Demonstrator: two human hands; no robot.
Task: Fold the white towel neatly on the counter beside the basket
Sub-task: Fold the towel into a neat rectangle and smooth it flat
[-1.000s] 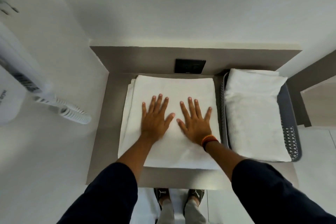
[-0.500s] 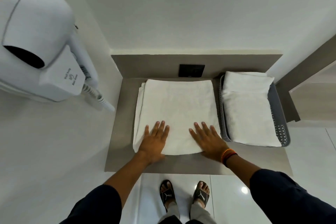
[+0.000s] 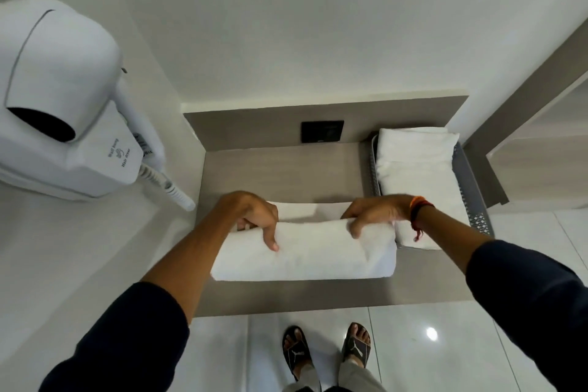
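The white towel [image 3: 305, 251] lies on the grey counter [image 3: 280, 169] as a thick folded band near the front edge, left of the basket. My left hand [image 3: 254, 216] grips its upper fold near the left end, thumb pressed on the front face. My right hand [image 3: 372, 213], with a red and orange wristband, grips the same fold near the right end. A thin strip of the towel's lower layer shows behind the hands. The grey perforated basket [image 3: 471, 188] stands on the counter's right side with another folded white towel [image 3: 413, 169] inside.
A white wall-mounted hair dryer [image 3: 63, 111] with a coiled cord hangs on the left wall, close to the counter's left side. A black socket plate [image 3: 322, 131] sits on the back panel. My sandalled feet [image 3: 327, 350] stand on the glossy tiled floor below the counter's front edge.
Both hands went from pressing flat on the spread towel to gripping it; the towel's far half has been brought toward the front edge, leaving the back of the counter bare.
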